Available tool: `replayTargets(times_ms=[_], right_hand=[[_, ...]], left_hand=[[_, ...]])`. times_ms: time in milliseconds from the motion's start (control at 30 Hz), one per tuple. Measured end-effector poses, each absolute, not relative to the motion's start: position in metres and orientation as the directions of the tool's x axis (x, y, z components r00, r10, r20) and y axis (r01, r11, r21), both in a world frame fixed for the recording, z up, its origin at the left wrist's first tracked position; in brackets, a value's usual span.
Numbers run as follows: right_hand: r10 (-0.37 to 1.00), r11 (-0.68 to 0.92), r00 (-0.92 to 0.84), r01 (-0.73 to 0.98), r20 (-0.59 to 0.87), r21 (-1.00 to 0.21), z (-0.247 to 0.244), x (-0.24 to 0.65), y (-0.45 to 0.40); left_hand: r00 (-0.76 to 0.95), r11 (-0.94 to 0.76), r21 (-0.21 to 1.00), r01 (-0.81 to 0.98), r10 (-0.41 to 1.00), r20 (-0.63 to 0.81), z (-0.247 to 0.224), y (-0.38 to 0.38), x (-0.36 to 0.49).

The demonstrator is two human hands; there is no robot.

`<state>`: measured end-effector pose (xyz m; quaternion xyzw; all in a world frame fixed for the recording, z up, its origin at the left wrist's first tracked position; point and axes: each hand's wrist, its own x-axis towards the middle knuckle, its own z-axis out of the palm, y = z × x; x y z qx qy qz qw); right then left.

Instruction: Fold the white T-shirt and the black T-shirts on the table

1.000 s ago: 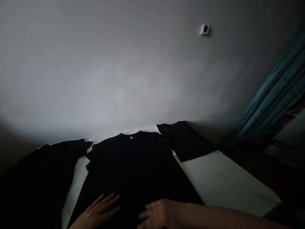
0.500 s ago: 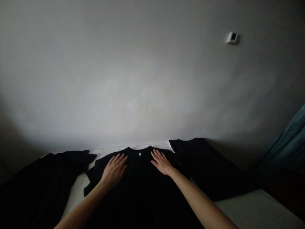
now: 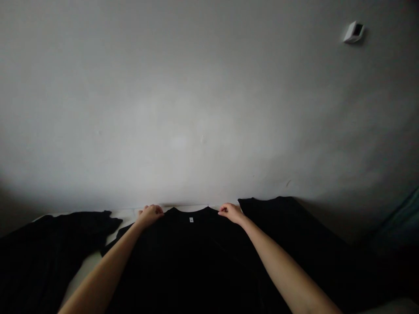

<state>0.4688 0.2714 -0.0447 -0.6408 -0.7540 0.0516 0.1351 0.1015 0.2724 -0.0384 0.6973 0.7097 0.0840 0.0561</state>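
Grip: left hand (image 3: 150,216) and right hand (image 3: 231,213), each with thumb and fingertips drawn together at a shoulder edge of the middle black shirt (image 3: 196,261), 1 to either side of the collar. Cloth looks pinched in both; how much is caught, cannot tell.

Shirt lies spread on a pale tabletop (image 3: 87,268), collar toward the wall (image 3: 196,109), small white label (image 3: 191,220) showing inside the neckline. Hem out of view.

Step in hand, my reading: the 2 shoulders being taken hold of, or their edge set straight. From this hold, a move would call for matched tension on the 2 sides and level hands, so the collar stays square. Slack on 1 side could skew the neckline.

Outward: left dark garment (image 3: 49,248) beyond the left forearm, a pale strip of tabletop between it and the shirt. Right dark garment (image 3: 288,231) close on the other side; dark on dark, cannot tell whether the 2 overlap.

Edges and room: only a narrow strip behind the collar before the wall, so little reach forward. Sideways tight, cloth at each flank. Air above the shirt is open. Wall device (image 3: 354,32) high right, well apart; greenish curtain (image 3: 397,224) at far right, also apart.
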Motion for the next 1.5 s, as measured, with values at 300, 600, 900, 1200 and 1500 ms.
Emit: replayTargets(times_ms=[300,600,900,1200,1500], right_hand=[[0.966,0.104,-0.066,0.985,0.252,-0.141,-0.037,0.451,0.28],[0.91,0.365,-0.314,0.916,0.27,-0.166,-0.073,0.382,0.192],[0.987,-0.009,0.035,0.987,0.155,-0.163,-0.049,0.417,0.144],[0.993,0.074,-0.043,0.956,0.113,-0.285,-0.067,0.357,-0.005],[0.976,-0.095,0.119,0.987,0.183,-0.131,-0.089,0.507,-0.106]], left_hand=[[-0.06,0.027,0.126,0.992,0.964,0.26,-0.04,0.271,0.129],[0.259,-0.267,-0.028,0.963,0.9,0.351,-0.077,0.191,0.155],[0.071,-0.02,-0.182,0.983,0.958,0.279,-0.049,0.109,0.113],[0.138,-0.134,-0.035,0.99,0.952,0.273,-0.085,-0.027,0.155],[0.329,-0.274,-0.19,0.943,0.861,0.389,-0.11,-0.139,0.041]])
